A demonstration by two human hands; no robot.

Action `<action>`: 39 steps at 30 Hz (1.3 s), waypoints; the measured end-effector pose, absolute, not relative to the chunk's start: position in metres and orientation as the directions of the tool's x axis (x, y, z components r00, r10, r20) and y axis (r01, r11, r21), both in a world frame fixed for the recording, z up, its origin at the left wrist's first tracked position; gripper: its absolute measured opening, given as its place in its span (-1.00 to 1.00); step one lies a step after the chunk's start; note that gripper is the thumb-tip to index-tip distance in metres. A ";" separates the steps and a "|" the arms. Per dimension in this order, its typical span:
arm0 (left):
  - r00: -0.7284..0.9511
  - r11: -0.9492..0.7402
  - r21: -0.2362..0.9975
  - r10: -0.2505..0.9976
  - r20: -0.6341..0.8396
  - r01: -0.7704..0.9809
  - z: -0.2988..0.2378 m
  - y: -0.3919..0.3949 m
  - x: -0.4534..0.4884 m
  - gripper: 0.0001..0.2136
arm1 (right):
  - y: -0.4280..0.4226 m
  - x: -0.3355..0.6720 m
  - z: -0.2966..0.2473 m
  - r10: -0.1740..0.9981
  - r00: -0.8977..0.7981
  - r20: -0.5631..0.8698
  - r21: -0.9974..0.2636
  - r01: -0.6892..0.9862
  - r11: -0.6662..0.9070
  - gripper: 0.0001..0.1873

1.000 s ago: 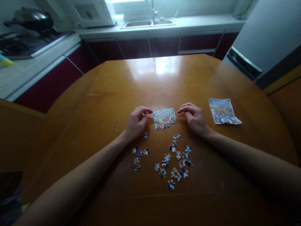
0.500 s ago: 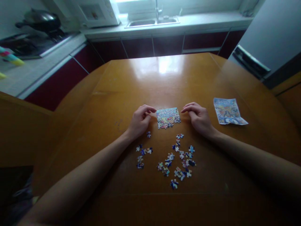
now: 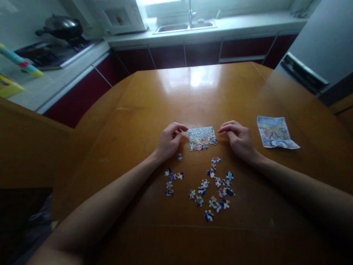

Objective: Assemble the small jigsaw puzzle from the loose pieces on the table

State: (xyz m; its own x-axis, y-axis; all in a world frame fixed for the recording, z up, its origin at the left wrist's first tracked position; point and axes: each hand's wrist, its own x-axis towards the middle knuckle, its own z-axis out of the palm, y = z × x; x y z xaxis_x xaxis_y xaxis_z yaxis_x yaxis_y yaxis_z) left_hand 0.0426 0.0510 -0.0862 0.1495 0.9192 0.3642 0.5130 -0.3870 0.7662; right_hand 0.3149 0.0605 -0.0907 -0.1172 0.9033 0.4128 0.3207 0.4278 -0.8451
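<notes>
A small, partly assembled colourful puzzle (image 3: 202, 137) lies on the wooden table (image 3: 193, 92). My left hand (image 3: 169, 141) rests just left of it, fingers curled together with the tips at its left edge. To the puzzle's right lies my right hand (image 3: 239, 140), fingers also curled and pressed together, tips at the right edge. Several loose puzzle pieces (image 3: 212, 187) are scattered on the table nearer to me, between my forearms, with a smaller group (image 3: 172, 179) beside my left wrist.
A printed picture sheet (image 3: 275, 131) lies on the table right of my right hand. Behind the table run a kitchen counter with a sink (image 3: 187, 25), a microwave (image 3: 124, 14) and a stove with a dark pan (image 3: 62, 25).
The view has shifted a little, so everything sits further right in the picture. Both hands keep their places at the puzzle's two edges.
</notes>
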 end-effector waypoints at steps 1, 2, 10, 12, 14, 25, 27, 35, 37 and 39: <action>0.149 -0.385 0.768 0.920 0.362 0.512 -0.086 0.051 0.043 -0.70 | 0.061 0.315 -0.091 0.903 -0.120 0.413 -0.844 0.321 0.429 -0.68; 0.148 -0.384 0.769 0.921 0.361 0.512 -0.086 0.051 0.043 -0.70 | 0.061 0.315 -0.091 0.902 -0.121 0.413 -0.843 0.323 0.430 -0.68; 0.140 -0.382 0.772 0.921 0.364 0.508 -0.084 0.051 0.044 -0.72 | 0.061 0.316 -0.092 0.902 -0.127 0.413 -0.836 0.339 0.431 -0.69; 0.135 -0.379 0.779 0.922 0.362 0.500 -0.083 0.051 0.044 -0.71 | 0.061 0.316 -0.092 0.901 -0.130 0.413 -0.834 0.343 0.432 -0.69; 0.133 -0.377 0.785 0.923 0.361 0.491 -0.083 0.051 0.044 -0.70 | 0.060 0.316 -0.091 0.901 -0.133 0.412 -0.834 0.344 0.432 -0.69; 0.121 -0.369 0.804 0.927 0.356 0.466 -0.084 0.051 0.045 -0.69 | 0.060 0.316 -0.091 0.898 -0.138 0.418 -0.831 0.342 0.439 -0.70; 0.117 -0.365 0.809 0.928 0.352 0.460 -0.083 0.051 0.045 -0.70 | 0.061 0.316 -0.092 0.899 -0.139 0.416 -0.831 0.343 0.438 -0.70; 0.065 -0.316 0.862 0.946 0.317 0.396 -0.085 0.054 0.043 -0.70 | 0.042 0.305 -0.076 0.744 -0.370 0.556 -0.667 0.336 0.665 -0.83; 0.045 -0.307 0.877 0.949 0.313 0.370 -0.085 0.056 0.042 -0.70 | 0.028 0.291 -0.065 0.602 -0.571 0.558 -0.588 0.240 0.772 -0.83; 0.029 -0.305 0.887 0.949 0.315 0.346 -0.086 0.057 0.042 -0.70 | 0.015 0.272 -0.056 0.423 -0.751 0.507 -0.498 0.146 0.855 -0.82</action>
State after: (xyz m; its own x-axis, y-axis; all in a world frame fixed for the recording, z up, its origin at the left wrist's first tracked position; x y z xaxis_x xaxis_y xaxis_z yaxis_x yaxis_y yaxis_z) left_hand 0.0420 0.0565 -0.0859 0.0287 0.9487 0.3148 0.3460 -0.3049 0.8873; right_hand 0.2725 0.0149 -0.0558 -0.7510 0.4232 0.5069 0.1459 0.8550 -0.4977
